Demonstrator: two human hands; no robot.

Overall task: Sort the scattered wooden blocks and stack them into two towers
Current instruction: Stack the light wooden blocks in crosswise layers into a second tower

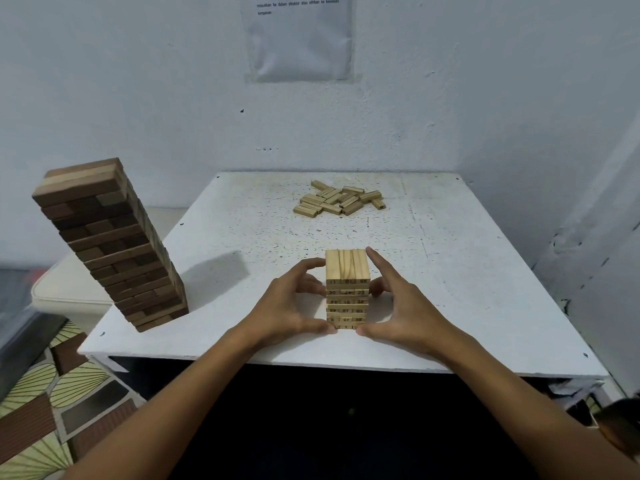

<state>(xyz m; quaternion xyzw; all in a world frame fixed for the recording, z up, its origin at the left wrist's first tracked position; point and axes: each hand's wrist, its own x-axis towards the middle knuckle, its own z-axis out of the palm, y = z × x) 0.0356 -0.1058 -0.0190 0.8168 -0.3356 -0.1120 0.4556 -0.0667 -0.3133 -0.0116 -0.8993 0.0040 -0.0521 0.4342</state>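
- The light tower of numbered pale blocks is seen upright near the desk front edge.
- It is flanked by the left hand and right hand; fingers are curved about its sides, thumbs at its base.
- The dark tower is found at the left edge.
- Loose pale blocks are heaped farther back.
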